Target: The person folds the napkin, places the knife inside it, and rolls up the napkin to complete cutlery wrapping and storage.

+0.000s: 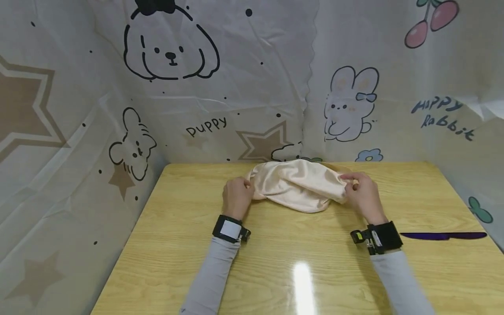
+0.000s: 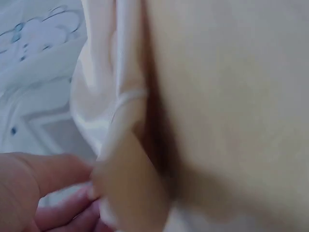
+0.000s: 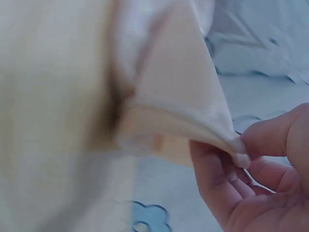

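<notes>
While the cloth (image 1: 299, 186) sits bunched at the far side of the table (image 1: 271, 253), a printed sheet (image 1: 236, 96) stands close behind it. A purple knife (image 1: 444, 236) lies at the right, well apart from the cloth and just beside the right wrist's black band (image 1: 386, 237). The cloth spans the gap between the hands: the left hand (image 1: 237, 197) pinches its left end, and the right hand (image 1: 364, 197) pinches its right, thumb and fingers pressed together on a hemmed edge (image 3: 193, 116) beside an open fold.
</notes>
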Motion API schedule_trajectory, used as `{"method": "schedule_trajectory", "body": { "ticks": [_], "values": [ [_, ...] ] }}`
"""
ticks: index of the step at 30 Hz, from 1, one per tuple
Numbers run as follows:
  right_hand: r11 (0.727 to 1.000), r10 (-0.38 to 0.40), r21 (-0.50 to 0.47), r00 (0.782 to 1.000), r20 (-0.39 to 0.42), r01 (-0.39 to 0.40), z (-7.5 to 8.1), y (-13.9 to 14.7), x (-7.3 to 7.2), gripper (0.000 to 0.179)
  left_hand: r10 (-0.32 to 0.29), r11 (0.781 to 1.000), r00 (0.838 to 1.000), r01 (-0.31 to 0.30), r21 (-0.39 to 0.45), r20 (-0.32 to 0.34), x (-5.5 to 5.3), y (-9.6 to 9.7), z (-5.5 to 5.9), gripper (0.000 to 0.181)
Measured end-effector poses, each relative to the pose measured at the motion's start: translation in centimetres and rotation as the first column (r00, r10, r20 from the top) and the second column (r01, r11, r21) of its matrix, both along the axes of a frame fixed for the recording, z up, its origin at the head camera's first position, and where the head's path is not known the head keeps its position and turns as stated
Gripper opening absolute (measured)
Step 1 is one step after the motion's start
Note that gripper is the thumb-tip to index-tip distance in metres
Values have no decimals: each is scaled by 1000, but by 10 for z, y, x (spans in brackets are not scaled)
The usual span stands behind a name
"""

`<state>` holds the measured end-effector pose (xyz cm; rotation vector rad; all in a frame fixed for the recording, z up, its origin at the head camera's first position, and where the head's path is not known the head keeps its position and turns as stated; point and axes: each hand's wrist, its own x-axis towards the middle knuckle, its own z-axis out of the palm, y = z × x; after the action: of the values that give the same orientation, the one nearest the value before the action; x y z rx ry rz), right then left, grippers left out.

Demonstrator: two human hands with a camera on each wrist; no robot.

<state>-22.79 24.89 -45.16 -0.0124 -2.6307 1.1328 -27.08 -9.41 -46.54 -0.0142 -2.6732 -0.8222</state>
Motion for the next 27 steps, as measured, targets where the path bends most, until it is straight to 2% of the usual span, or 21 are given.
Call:
{"method": "schedule_trajectory", "body": {
  "ticks": [4, 8, 11, 13, 14, 15, 17, 18, 19, 20, 21, 23, 24, 25, 27],
  "values": [
    [995, -54, -83, 998, -25, 52, 23, 19, 10, 36, 51, 987, 999, -48, 155, -17, 4, -24, 24, 15],
    [985, -126, -122, 991, -43, 120, 39, 41, 19, 43, 60, 951, 998, -50, 306, -24, 12, -55, 45, 20],
    [983, -124, -132, 992, 36, 128, 44, 56, 24, 44, 25, 943, 999, -33, 331, 29, 16, -77, 52, 22],
    [994, -48, -85, 987, 156, 62, 44, 64, 26, 44, -44, 962, 991, 8, 274, 125, 19, -90, 51, 24],
    [999, 13, -53, 973, 230, -1, 43, 68, 27, 44, -87, 971, 974, 37, 234, 208, 21, -95, 49, 26],
    [996, 84, -17, 951, 297, -83, 41, 71, 27, 43, -130, 979, 946, 75, 191, 296, 23, -101, 47, 28],
    [968, 215, 33, 886, 412, -251, 37, 76, 28, 44, -192, 981, 877, 159, 110, 441, 26, -109, 43, 31],
    [948, 260, 52, 855, 448, -315, 35, 78, 28, 45, -198, 980, 851, 186, 73, 487, 28, -112, 41, 32],
    [932, 288, 64, 836, 467, -356, 33, 78, 29, 47, -188, 980, 836, 197, 38, 516, 29, -113, 40, 33],
    [924, 293, 87, 834, 468, -373, 30, 79, 29, 50, -174, 981, 839, 195, 14, 516, 30, -112, 39, 34],
    [921, 285, 111, 840, 461, -373, 29, 78, 29, 52, -151, 984, 854, 176, -3, 498, 30, -111, 37, 34],
    [929, 251, 146, 868, 429, -341, 25, 76, 27, 56, -106, 992, 894, 124, -14, 435, 29, -103, 34, 37],
    [934, 235, 157, 882, 408, -322, 22, 74, 25, 56, -89, 995, 905, 101, -8, 416, 28, -98, 31, 38],
    [938, 230, 156, 892, 389, -310, 19, 71, 22, 57, -85, 995, 912, 95, -6, 402, 26, -93, 28, 41],
    [941, 244, 136, 901, 359, -310, 10, 65, 16, 55, -100, 994, 910, 105, 10, 403, 24, -84, 19, 48]
  ]
}}
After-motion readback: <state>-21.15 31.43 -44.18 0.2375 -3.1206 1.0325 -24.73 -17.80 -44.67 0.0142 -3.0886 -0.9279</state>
